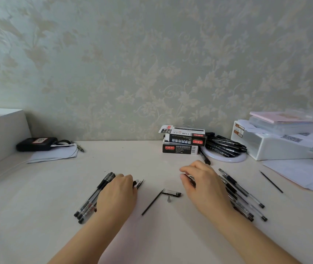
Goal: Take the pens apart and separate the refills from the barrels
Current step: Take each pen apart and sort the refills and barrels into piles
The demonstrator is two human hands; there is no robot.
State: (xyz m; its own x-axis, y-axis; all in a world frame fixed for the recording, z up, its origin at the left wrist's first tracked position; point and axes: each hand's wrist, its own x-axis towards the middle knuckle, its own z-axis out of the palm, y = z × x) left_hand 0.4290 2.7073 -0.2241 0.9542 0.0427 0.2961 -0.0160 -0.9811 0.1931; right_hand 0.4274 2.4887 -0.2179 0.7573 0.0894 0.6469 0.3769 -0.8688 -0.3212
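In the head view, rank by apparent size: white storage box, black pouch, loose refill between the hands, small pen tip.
1. White storage box
2. Black pouch
3. Loose refill
4. Pen tip

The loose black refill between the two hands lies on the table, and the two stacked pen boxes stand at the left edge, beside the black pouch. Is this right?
One detail is wrong. The head view shows the stacked pen boxes at the back right of centre, beside the pile of black pens, far from the black pouch. The refill does lie on the table between the hands.
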